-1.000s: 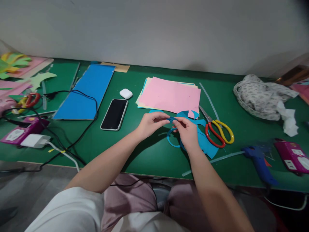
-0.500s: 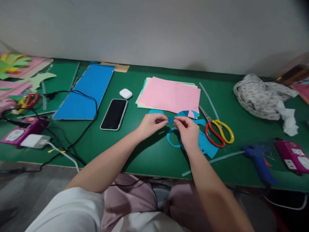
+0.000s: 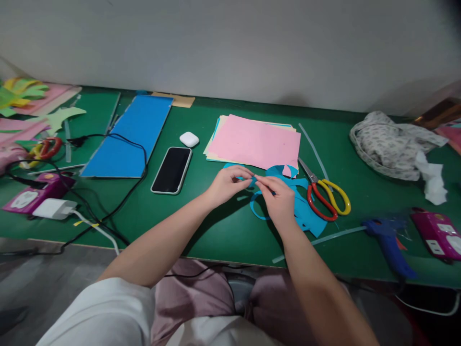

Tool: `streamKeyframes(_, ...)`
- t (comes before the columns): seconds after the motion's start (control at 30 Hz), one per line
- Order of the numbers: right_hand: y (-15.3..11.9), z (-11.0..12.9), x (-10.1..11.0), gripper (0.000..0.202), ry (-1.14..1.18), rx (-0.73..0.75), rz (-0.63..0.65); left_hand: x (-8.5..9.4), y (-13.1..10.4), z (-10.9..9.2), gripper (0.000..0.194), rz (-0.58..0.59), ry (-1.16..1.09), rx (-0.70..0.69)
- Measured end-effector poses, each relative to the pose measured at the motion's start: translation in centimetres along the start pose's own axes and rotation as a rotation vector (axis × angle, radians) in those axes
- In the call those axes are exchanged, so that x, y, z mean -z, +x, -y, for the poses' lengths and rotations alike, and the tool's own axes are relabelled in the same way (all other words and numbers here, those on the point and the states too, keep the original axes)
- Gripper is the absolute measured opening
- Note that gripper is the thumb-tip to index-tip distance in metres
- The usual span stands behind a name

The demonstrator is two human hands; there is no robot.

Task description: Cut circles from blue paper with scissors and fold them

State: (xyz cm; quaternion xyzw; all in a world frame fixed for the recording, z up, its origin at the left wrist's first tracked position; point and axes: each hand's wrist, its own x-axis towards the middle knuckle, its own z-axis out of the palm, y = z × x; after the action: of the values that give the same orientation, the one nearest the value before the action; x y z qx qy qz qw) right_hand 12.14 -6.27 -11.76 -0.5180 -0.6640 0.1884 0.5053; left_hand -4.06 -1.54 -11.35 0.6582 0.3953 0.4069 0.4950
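Observation:
Just in front of the paper stack, my left hand (image 3: pixel 229 186) and my right hand (image 3: pixel 279 198) meet at the fingertips. Both are closed in a pinch on a small blue paper piece (image 3: pixel 253 181), mostly hidden by the fingers. Under and beside my right hand lie blue paper scraps (image 3: pixel 310 218), one of them a thin ring. Scissors (image 3: pixel 323 198) with one red and one yellow handle lie to the right of that hand. A stack of coloured paper (image 3: pixel 256 140) with a pink sheet on top lies beyond both hands.
A phone (image 3: pixel 172 170), white earbud case (image 3: pixel 189 139) and blue board (image 3: pixel 126 137) lie left. Black cables cross the board near a purple power strip (image 3: pixel 39 192). Rightward are a blue glue gun (image 3: pixel 389 245), another purple power strip (image 3: pixel 437 233) and a bunched patterned cloth (image 3: pixel 382 144).
My right hand has shifted slightly left, bringing its fingertips closer to my left hand's. Less of the blue paper piece shows between them. The view has shifted a little.

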Motion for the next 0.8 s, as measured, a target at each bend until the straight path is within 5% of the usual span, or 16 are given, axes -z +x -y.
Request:
streamKeyframes(0.37, -0.22, 0.20, -0.13, 0.031, 0.109, -0.041, 0.105, -0.57, -0.09, 0.08, 0.026, 0.098, -0.376, 0.306)
streamKeyframes(0.8, -0.13, 0.95, 0.27, 0.029, 0.290, -0.149, 0.151, -0.45, 0.15, -0.34, 0.016, 0.003, -0.610, 0.398)
